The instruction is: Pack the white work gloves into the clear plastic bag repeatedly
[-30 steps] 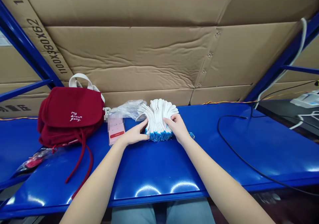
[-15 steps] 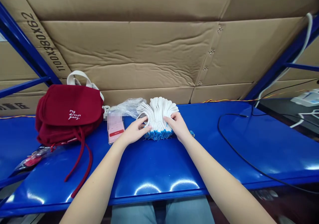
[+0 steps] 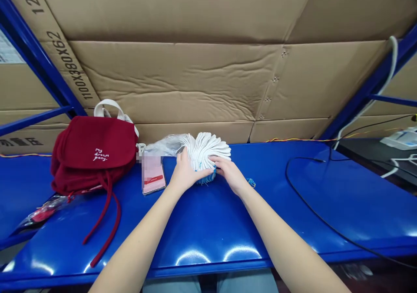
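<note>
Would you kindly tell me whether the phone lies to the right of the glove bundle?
No, the phone lies to the left of the glove bundle, between it and the red bag.

Blue shelf (image 3: 325, 206), cardboard wall (image 3: 182, 80) behind.

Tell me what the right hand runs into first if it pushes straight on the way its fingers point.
The right hand points away and left, into the bundle of white gloves, which its fingertips seem to touch; the left hand cups the bundle's far side.
</note>
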{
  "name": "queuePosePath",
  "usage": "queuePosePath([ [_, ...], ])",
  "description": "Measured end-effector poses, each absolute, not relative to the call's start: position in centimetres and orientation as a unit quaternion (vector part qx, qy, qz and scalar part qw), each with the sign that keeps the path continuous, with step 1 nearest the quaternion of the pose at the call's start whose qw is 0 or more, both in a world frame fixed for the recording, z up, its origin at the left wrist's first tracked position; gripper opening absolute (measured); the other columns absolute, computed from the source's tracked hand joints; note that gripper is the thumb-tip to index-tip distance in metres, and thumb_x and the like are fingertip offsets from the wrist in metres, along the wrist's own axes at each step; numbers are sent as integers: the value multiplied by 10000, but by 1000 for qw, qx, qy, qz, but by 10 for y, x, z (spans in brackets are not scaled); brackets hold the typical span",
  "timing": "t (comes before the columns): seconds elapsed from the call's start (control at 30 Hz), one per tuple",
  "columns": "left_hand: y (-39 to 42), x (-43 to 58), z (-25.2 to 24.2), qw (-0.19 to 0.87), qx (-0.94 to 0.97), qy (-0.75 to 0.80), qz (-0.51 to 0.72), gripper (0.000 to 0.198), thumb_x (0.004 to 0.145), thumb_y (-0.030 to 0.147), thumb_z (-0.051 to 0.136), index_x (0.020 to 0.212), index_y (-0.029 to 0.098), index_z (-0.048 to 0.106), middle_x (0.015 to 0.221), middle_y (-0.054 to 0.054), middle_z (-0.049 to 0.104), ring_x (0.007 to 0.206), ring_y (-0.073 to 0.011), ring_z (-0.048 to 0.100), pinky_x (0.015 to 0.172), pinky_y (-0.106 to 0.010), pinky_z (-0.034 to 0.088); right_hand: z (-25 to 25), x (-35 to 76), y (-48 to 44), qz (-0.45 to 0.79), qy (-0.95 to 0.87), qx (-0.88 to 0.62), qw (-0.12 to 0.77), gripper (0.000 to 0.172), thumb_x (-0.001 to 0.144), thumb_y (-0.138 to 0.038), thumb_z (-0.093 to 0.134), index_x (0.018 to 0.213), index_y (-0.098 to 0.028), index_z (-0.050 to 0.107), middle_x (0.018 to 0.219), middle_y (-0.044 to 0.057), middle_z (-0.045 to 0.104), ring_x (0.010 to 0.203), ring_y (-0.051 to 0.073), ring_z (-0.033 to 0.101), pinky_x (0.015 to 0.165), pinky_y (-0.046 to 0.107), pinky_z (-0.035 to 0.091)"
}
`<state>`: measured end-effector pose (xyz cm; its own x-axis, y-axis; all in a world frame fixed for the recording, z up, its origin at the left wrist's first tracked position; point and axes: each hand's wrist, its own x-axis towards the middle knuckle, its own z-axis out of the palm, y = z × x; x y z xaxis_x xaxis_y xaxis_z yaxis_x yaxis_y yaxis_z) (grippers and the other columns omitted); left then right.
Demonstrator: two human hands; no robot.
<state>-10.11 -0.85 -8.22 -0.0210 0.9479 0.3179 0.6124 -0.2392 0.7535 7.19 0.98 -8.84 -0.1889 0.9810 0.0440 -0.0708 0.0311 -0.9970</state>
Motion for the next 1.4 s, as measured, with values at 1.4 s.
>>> queuePosePath([
  [1.4,-5,-119,-108,96,698,594,388,923,654,573,683,1398,190,294,1390,-154,337,1315,-311,351,1082,-453,310,-115,65,21,475,-621,-393,485,168,696,-310,565,835,-220,538,823,3,630,794,178,599,787,364,481],
])
